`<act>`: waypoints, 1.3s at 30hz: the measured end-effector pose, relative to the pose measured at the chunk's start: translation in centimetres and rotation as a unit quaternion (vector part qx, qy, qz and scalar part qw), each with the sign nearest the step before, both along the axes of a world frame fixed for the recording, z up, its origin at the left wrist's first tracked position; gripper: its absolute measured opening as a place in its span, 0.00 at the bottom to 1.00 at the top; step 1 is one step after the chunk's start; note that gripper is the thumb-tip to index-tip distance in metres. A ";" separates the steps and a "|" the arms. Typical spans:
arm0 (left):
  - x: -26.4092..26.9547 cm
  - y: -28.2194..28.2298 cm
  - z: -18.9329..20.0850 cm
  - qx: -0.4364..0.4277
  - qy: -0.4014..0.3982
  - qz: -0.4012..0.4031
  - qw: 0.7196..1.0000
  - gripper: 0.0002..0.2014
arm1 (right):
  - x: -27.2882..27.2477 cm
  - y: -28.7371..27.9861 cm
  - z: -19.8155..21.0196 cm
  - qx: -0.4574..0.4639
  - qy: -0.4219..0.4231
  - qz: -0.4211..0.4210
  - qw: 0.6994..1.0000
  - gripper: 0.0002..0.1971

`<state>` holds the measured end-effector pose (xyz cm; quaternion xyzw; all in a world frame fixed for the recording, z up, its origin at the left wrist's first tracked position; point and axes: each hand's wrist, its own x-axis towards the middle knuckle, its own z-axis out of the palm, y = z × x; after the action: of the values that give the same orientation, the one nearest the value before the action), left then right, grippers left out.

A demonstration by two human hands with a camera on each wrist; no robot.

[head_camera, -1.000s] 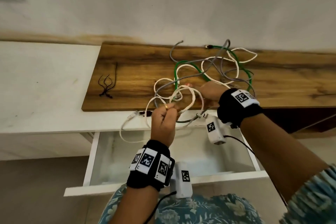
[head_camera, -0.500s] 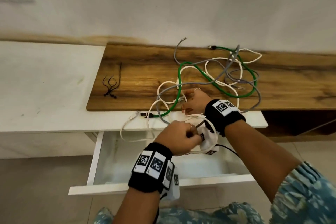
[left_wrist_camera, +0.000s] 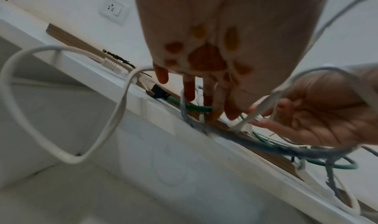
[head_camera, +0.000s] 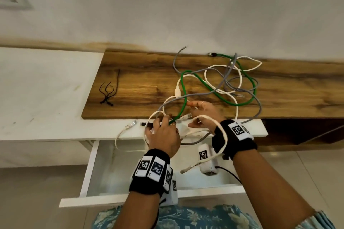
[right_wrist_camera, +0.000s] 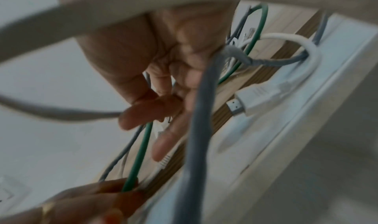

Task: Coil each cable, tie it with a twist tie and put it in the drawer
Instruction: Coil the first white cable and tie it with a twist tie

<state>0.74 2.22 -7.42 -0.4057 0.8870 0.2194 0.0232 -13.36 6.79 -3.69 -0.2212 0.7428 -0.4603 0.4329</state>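
Total spaghetti here: green cable (head_camera: 202, 82), grey cable (head_camera: 226, 72) and white cable (head_camera: 219, 90) all knotted together on the wooden board (head_camera: 130, 83), spilling over the front edge. Left hand (head_camera: 163, 135) reaching into the mess, fingers around the green cable near its end. Right hand (head_camera: 204, 115) relaxed and spread, white loop draped over the wrist, not gripping anything. Twist ties (head_camera: 108, 92) sitting off left on the board. Drawer (head_camera: 89, 171) open below.
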 end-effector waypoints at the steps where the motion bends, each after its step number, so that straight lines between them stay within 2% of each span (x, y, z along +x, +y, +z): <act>1: -0.1 -0.1 0.1 0.002 0.017 0.011 1.000 0.17 | 0.0 0.1 0.2 0.006 0.024 0.008 1.000 0.19; 5: -0.5 -0.6 0.7 0.010 0.123 0.058 0.991 0.16 | -0.7 0.2 -0.2 0.065 0.203 0.046 0.976 0.21; 8: -0.4 -0.9 0.9 0.028 0.190 0.084 0.978 0.15 | -1.5 0.5 0.6 0.116 0.282 0.049 0.951 0.13; 11: -0.4 -1.5 0.7 0.030 0.259 0.125 0.957 0.15 | -2.6 1.0 1.8 0.174 0.408 0.045 0.895 0.12; 13: -0.4 -2.0 0.6 0.037 0.314 0.153 0.936 0.14 | -3.8 1.7 2.3 0.168 0.450 0.008 0.877 0.12; 15: -0.3 -2.4 0.5 0.053 0.332 0.171 0.926 0.14 | -5.1 2.7 2.4 0.132 0.443 -0.035 0.886 0.11; 16: -0.3 -2.4 0.5 0.063 0.331 0.172 0.926 0.14 | -5.8 3.4 2.2 0.099 0.416 -0.057 0.902 0.10; 18: -0.4 -2.4 0.4 0.077 0.323 0.169 0.928 0.15 | -6.8 4.9 2.4 -0.008 0.292 -0.109 0.950 0.09; 19: -0.5 -2.3 0.5 0.084 0.319 0.167 0.929 0.16 | -6.8 5.8 2.7 -0.068 0.216 -0.133 0.965 0.10; 21: -0.6 -2.2 0.6 0.113 0.316 0.166 0.927 0.18 | -6.5 7.6 3.8 -0.161 0.131 -0.151 0.966 0.13; 26: -0.7 -2.0 0.8 0.194 0.297 0.130 0.926 0.22 | -4.1 11.1 5.3 -0.300 0.098 -0.127 0.940 0.13; 30: -0.6 -2.3 0.4 0.176 0.324 0.129 0.920 0.18 | -0.5 11.6 4.6 -0.294 0.165 -0.137 0.932 0.17; 33: -0.1 -2.0 0.7 0.153 0.381 0.167 0.896 0.12 | 3.3 10.9 3.1 -0.251 0.174 -0.102 0.947 0.15; 34: 0.3 -1.6 1.3 0.169 0.402 0.172 0.883 0.10 | 4.2 10.6 2.4 -0.240 0.167 -0.090 0.952 0.13; 35: 0.6 -1.2 2.1 0.215 0.417 0.171 0.866 0.12 | 4.8 10.3 1.6 -0.226 0.168 -0.078 0.956 0.12; 38: 1.6 -0.5 4.1 0.433 0.411 0.138 0.790 0.28 | 5.8 9.3 -0.3 -0.173 0.237 0.001 0.956 0.09; 39: 1.9 -0.2 4.3 0.476 0.403 0.125 0.772 0.27 | 6.2 8.9 -0.6 -0.163 0.251 0.033 0.954 0.09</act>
<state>2.68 2.03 -3.13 -0.3244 0.5388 0.7579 -0.1735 -7.20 15.65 -4.31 -0.4216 0.7347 -0.4899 0.2061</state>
